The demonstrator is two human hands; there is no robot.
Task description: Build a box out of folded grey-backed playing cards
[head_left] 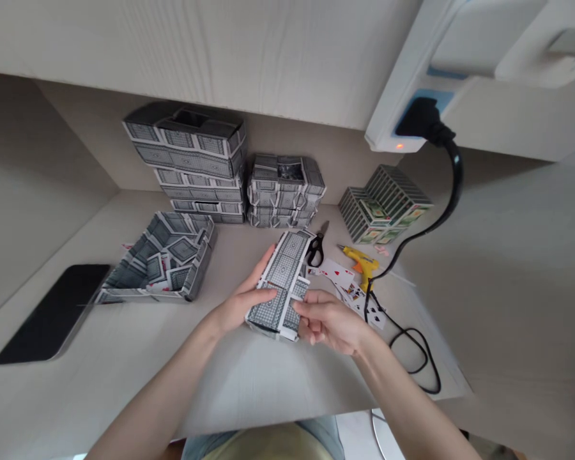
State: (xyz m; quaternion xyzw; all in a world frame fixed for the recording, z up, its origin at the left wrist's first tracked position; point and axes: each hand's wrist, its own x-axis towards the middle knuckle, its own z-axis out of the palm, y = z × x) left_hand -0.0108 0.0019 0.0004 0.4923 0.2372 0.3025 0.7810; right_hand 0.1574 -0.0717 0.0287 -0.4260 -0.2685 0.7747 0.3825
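Note:
A long box made of playing cards (280,275), with grey patterned backs outward, is held above the desk in front of me. My left hand (246,297) is closed around its left side, thumb on top. At its right side, my right hand (328,319) pinches a card piece against the lower part of the box; the fingertips underneath are partly hidden. Just beyond the box lie black-handled scissors (316,249). To the right is a yellow glue gun (361,262), with loose playing cards (338,273) lying face up beside it.
An open card tray (196,271) holding loose cards stands at left, near a black phone (55,313). Stacked card boxes (191,150), smaller card boxes (287,188) and card packs (388,204) line the back. A black cable (453,198) hangs from a power strip (402,102).

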